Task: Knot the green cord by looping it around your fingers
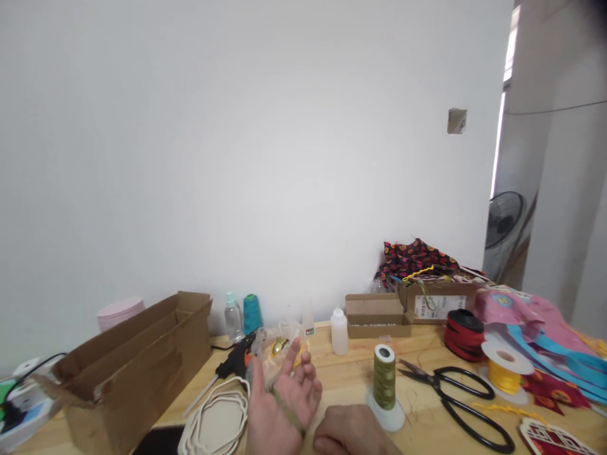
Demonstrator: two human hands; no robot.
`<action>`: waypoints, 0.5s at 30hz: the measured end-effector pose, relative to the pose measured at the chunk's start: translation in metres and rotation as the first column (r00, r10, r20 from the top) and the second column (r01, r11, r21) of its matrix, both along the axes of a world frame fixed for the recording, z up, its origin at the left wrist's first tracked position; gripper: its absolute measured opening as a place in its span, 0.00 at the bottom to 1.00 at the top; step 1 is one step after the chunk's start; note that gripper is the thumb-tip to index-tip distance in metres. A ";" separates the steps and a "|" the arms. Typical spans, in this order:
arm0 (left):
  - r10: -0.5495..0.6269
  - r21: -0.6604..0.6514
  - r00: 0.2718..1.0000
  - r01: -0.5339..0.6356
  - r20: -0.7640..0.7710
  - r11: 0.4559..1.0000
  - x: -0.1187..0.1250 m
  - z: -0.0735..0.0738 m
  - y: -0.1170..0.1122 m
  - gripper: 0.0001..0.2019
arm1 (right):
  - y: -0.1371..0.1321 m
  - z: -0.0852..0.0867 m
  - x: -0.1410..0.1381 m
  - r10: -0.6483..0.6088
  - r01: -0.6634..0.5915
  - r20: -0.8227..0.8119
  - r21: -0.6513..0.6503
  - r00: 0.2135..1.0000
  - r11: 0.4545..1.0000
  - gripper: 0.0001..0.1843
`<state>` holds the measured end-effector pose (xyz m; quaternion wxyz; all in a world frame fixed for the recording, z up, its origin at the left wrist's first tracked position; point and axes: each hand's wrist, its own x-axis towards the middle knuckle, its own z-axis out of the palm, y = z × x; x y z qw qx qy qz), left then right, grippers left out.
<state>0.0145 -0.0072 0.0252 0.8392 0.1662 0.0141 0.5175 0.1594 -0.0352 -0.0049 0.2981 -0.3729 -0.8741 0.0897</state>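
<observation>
My left hand (284,404) is turned palm up, its index finger and thumb stretched out and the other fingers loosely bent. A band of olive green thread (288,411) lies across its palm. Just to the right, my right hand (353,431) is closed, knuckles up; whatever its fingers hold is hidden. A cone of olive green thread (384,379) stands upright to the right of that hand. Beyond it lie black-handled scissors (450,395), blades partly apart. Behind my left fingers sits a clear plastic bag (272,344) with gold-coloured pieces inside.
At left stand a long cardboard box (137,373) and stacked pale frames (215,417), with a black glue gun (234,360) behind. A white bottle (339,332) and small open box (377,316) stand near the wall. Red cord (465,335) and a yellow spool (505,370) are at right.
</observation>
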 end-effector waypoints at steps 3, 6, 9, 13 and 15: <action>0.163 -0.039 0.987 -0.163 -0.006 0.986 -0.006 -0.004 0.008 0.22 | 0.004 -0.001 0.000 -0.012 0.009 0.065 0.056 0.998 0.998 0.10; 0.205 -0.049 0.976 -0.209 -0.070 0.977 -0.008 -0.007 0.010 0.19 | 0.005 -0.003 0.001 0.038 -0.044 0.049 0.124 0.998 0.991 0.12; 0.163 -0.043 0.967 -0.175 -0.195 0.984 -0.002 -0.007 0.007 0.19 | 0.006 -0.004 0.002 0.086 -0.076 -0.032 0.224 0.996 0.972 0.19; 0.009 -0.011 0.932 -0.014 -0.363 1.000 0.017 -0.011 -0.001 0.25 | 0.004 0.004 0.005 0.154 -0.110 -0.129 0.293 0.980 0.950 0.22; -0.076 0.017 0.912 0.090 -0.402 0.996 0.026 -0.019 -0.006 0.25 | 0.002 0.009 0.008 0.173 -0.117 -0.162 0.308 0.971 0.944 0.20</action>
